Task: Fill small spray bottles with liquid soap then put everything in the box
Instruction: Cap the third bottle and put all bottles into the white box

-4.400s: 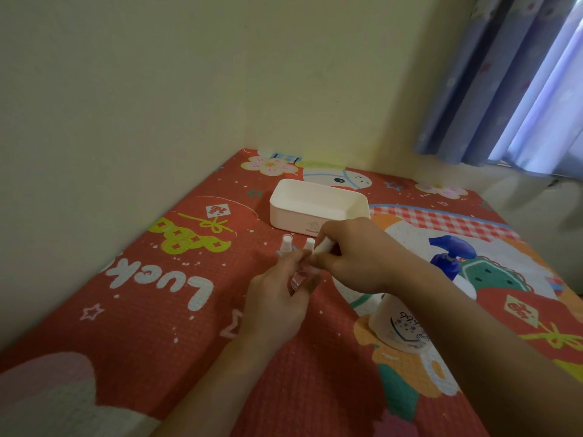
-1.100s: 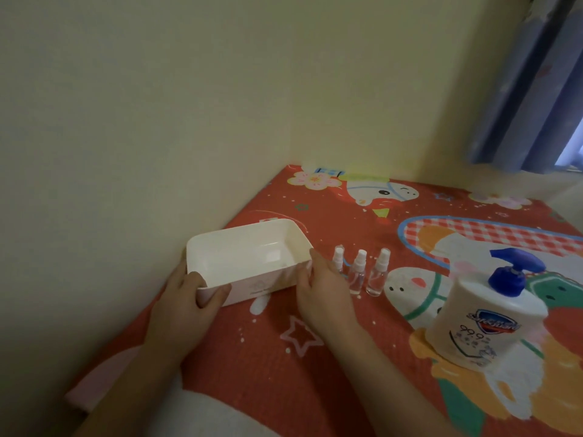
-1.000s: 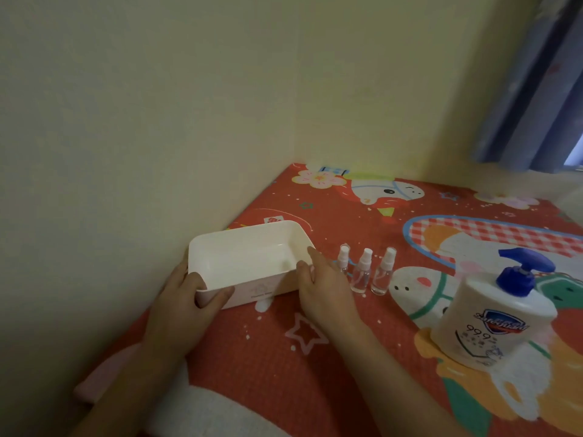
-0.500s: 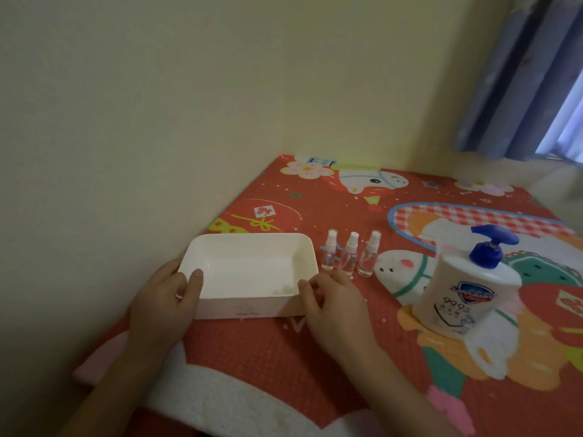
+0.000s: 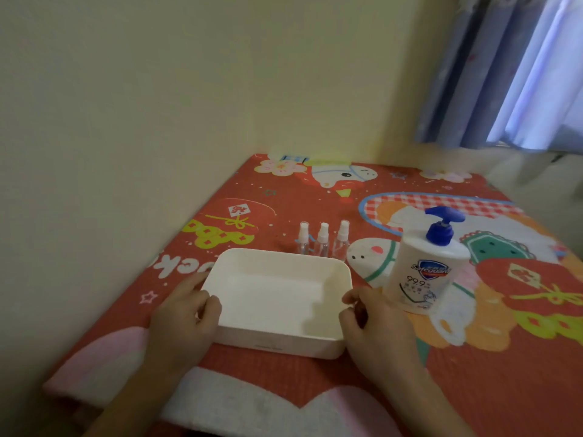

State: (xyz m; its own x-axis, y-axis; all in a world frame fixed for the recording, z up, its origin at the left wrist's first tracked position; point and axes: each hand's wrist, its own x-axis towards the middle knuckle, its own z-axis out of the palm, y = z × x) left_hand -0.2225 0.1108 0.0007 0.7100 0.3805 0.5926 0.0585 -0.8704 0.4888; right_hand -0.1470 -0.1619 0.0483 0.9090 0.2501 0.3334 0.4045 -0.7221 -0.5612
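Observation:
An empty white rectangular box (image 5: pixel 328 346) sits on the red mat in front of me. My left hand (image 5: pixel 181 323) holds its left wall, thumb over the rim. My right hand (image 5: pixel 377 329) holds its right wall with curled fingers. Three small clear spray bottles (image 5: pixel 322 239) with white caps stand upright in a row just behind the box. A large white liquid soap bottle (image 5: pixel 422 275) with a blue pump stands to the right of the box, close to my right hand.
The red cartoon-print mat (image 5: pixel 473 373) covers the surface and fits into a corner of cream walls (image 5: pixel 126 121) on the left and behind. Blue curtains (image 5: pixel 504 74) hang at the upper right. The mat's near edge is white and pink.
Both hands have slid the box away from the left wall, toward me and to the right, and squared it in front of the spray bottles. Bottles and soap stayed put.

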